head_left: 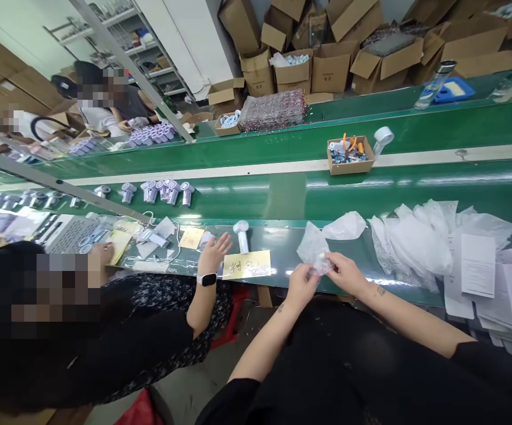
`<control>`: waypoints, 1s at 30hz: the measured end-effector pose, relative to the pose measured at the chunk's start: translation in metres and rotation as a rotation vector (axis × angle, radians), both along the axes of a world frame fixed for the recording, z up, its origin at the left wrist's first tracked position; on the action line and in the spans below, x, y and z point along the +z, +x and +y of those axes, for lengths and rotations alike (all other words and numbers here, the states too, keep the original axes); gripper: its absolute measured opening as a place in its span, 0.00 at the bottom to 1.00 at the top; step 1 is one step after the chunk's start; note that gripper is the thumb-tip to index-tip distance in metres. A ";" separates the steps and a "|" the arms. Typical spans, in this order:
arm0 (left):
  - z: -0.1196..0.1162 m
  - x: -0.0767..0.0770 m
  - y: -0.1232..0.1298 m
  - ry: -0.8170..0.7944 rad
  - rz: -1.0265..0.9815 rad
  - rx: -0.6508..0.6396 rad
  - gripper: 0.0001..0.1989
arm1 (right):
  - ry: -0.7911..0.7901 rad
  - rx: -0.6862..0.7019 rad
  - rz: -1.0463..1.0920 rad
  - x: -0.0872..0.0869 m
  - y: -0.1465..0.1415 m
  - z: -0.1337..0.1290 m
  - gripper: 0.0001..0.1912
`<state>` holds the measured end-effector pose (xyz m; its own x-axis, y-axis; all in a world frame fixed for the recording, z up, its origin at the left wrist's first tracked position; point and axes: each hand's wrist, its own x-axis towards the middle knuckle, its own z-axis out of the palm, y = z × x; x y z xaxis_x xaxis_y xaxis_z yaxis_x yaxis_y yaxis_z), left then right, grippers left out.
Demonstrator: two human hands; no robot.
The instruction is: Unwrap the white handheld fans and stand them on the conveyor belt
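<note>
Both my hands meet at the front edge of the green bench, closed around the open end of a translucent plastic bag [312,242]. My left hand [302,286] pinches its lower left side, and my right hand [344,273] grips it from the right. Just beyond lies another white plastic bag [344,225]. To the right is a heap of similar bags [415,236]. Left of my hands, a small white handheld fan [241,235] lies behind a yellow paper with handwriting [247,264].
A co-worker's hand [214,254] with a watch reaches beside the fan. Printed leaflets [478,265] are stacked at the right. Across the conveyor [247,198] stand a small carton of tools and parts [350,158] and several lilac fans [167,190].
</note>
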<state>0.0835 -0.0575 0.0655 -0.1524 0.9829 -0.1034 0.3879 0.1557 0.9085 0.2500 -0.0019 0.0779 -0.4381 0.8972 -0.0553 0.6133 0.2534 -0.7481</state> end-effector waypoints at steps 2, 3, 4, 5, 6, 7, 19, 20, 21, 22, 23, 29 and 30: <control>-0.003 0.008 -0.014 0.006 0.043 0.136 0.05 | -0.037 0.029 -0.054 0.007 -0.003 -0.002 0.13; -0.006 0.012 -0.022 0.023 0.090 0.204 0.05 | -0.081 0.044 -0.060 0.010 -0.005 -0.005 0.11; -0.011 0.016 -0.030 0.052 0.150 0.252 0.07 | -0.157 0.086 -0.040 0.013 -0.007 -0.007 0.10; -0.018 0.020 -0.040 0.086 0.213 0.281 0.08 | -0.276 0.162 0.005 0.015 -0.011 -0.007 0.11; -0.027 0.024 -0.049 0.115 0.268 0.299 0.10 | -0.425 0.246 0.070 0.015 -0.016 -0.006 0.12; -0.038 0.028 -0.058 0.131 0.311 0.315 0.12 | -0.573 0.281 0.138 0.015 -0.025 -0.001 0.15; -0.128 0.039 -0.097 -0.245 0.021 0.252 0.15 | -0.542 -0.342 0.112 -0.051 -0.306 0.065 0.39; -0.132 0.037 -0.103 -0.284 -0.061 0.280 0.12 | -0.555 -0.345 0.117 -0.052 -0.310 0.064 0.37; -0.135 0.035 -0.110 -0.319 -0.144 0.317 0.10 | -0.573 -0.343 0.129 -0.052 -0.310 0.065 0.36; -0.137 0.034 -0.116 -0.346 -0.225 0.364 0.08 | -0.599 -0.337 0.147 -0.049 -0.306 0.068 0.35; -0.138 0.033 -0.122 -0.359 -0.298 0.422 0.06 | -0.634 -0.327 0.171 -0.045 -0.298 0.072 0.33; -0.095 0.046 -0.126 -0.170 -0.500 0.624 0.13 | -0.904 -0.146 0.430 0.021 -0.182 0.089 0.20; -0.082 0.049 -0.120 -0.158 -0.491 0.607 0.13 | -0.938 -0.096 0.500 0.036 -0.156 0.084 0.21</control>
<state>-0.0369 -0.1400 0.1146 -0.5572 0.7111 -0.4287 -0.2451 0.3524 0.9032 0.0942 0.0824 0.1136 -0.5319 0.6211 -0.5755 0.1693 -0.5879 -0.7910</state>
